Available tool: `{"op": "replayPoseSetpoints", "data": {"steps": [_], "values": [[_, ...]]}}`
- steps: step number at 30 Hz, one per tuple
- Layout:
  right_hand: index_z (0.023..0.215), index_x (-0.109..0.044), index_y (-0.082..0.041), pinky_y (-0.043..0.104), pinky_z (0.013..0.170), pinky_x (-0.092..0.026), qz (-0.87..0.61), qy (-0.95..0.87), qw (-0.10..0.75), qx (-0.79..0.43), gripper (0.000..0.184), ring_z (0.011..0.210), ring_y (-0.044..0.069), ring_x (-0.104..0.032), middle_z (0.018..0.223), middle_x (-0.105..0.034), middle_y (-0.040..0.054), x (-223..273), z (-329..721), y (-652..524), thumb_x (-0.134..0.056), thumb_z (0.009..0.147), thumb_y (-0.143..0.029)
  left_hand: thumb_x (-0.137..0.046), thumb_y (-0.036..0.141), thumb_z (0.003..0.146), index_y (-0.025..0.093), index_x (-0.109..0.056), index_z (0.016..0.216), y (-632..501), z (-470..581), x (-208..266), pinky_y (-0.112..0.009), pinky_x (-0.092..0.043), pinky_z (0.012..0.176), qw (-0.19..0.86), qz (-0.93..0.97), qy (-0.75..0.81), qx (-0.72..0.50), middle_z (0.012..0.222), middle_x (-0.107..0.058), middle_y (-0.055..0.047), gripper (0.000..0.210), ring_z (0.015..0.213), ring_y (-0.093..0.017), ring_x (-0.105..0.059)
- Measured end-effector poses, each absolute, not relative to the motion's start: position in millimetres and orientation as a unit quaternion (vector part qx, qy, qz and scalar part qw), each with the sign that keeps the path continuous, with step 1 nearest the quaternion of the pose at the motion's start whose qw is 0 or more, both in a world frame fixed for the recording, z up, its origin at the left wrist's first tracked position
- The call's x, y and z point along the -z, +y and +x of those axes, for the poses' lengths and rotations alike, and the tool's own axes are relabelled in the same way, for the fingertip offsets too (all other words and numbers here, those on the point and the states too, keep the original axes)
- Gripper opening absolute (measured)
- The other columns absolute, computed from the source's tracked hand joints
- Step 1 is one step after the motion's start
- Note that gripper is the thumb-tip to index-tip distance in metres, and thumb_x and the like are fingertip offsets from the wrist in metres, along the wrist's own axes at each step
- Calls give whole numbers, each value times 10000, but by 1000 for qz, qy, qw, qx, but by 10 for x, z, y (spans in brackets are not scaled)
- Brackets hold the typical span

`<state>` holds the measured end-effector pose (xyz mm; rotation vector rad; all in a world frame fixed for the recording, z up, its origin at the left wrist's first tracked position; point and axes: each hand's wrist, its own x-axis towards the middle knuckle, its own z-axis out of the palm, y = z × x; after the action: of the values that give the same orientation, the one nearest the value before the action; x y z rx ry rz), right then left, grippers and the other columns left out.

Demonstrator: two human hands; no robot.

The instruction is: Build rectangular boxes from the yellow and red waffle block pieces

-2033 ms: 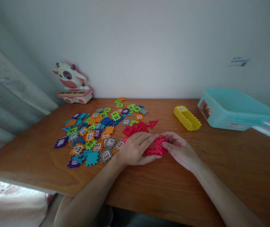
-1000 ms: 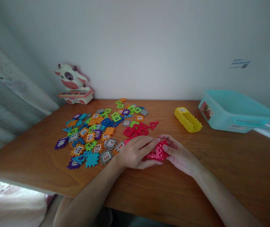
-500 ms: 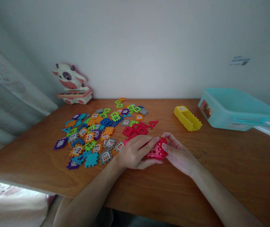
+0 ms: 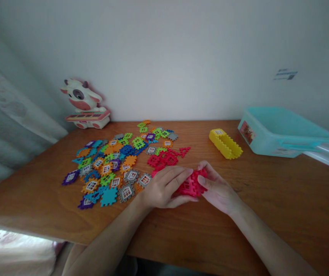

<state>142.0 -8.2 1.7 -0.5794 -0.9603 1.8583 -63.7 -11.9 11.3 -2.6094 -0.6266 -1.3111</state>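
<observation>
Between my two hands is a red assembly of interlocking building tiles [image 4: 189, 187], with a window pattern on the side facing me. My left hand [image 4: 168, 188] wraps over its left part, fingers on top and thumb along the near lower edge. At the right end, my right hand [image 4: 214, 186] pinches the red piece between thumb and fingers. Part of the assembly is hidden under my left hand. Just beyond, loose red tiles [image 4: 168, 158] lie on the wooden table [image 4: 256, 214], some covered by my left hand.
Many coloured tiles [image 4: 106, 168] are spread over the table's left side. A yellow tile structure [image 4: 224, 143] stands at the back right, beside a turquoise bin [image 4: 279, 143]. A cow-shaped toy keyboard [image 4: 88, 111] sits at the back left, near a curtain [image 4: 14, 115].
The view has shifted slightly. The right end of the red assembly has tilted between my fingers, and its window side now looks more turned. Both hands keep their hold.
</observation>
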Motion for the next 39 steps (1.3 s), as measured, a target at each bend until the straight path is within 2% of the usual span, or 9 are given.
{"op": "replayPoseSetpoints", "data": {"steps": [4, 9, 19, 26, 33, 39], "values": [[874, -593, -284, 237, 583, -432, -224, -408, 444, -766, 320, 639, 116, -541, 746, -605, -56, -30, 1458, -84, -869, 748, -387, -748, 477, 849, 122, -406, 1480, -132, -630, -103, -407, -635, 908, 67, -866, -202, 452, 1190, -721, -179, 801, 1072, -268, -725], [895, -625, -296, 247, 593, -444, -228, -402, 466, -755, 323, 654, 123, -548, 759, -595, -52, -44, 1448, -98, -887, 723, -375, -759, 464, 845, 129, -410, 1478, -137, -622, -104, -411, -633, 918, 56, -861, -205, 463, 1206, -718, -180, 797, 1081, -267, -723], [904, -649, -293, 236, 606, -432, -223, -416, 474, -744, 258, 667, 108, -534, 794, -602, -53, -36, 1422, -105, -860, 768, -355, -796, 411, 815, 106, -439, 1462, -117, -629, -95, -405, -631, 929, 61, -860, -183, 472, 1193, -719, -177, 800, 1091, -266, -717], [858, -617, -253, 210, 587, -415, -207, -437, 476, -734, 233, 636, 91, -495, 732, -563, -58, 6, 1402, -91, -829, 812, -337, -745, 436, 861, 110, -404, 1498, -113, -639, -79, -406, -645, 890, 78, -867, -180, 458, 1174, -718, -169, 792, 1076, -266, -720], [879, -592, -257, 232, 659, -456, -201, -455, 474, -726, 244, 711, 111, -538, 814, -599, -37, 40, 1428, -119, -815, 823, -338, -733, 412, 877, 97, -410, 1493, -117, -636, -70, -413, -632, 927, 102, -871, -162, 453, 1170, -720, -170, 763, 1092, -273, -714], [915, -595, -263, 227, 619, -446, -199, -456, 473, -727, 257, 679, 107, -530, 819, -602, -41, 37, 1425, -108, -821, 818, -338, -730, 443, 872, 98, -388, 1512, -94, -664, -86, -437, -635, 918, 92, -877, -151, 446, 1163, -717, -172, 803, 1101, -287, -706]]}}
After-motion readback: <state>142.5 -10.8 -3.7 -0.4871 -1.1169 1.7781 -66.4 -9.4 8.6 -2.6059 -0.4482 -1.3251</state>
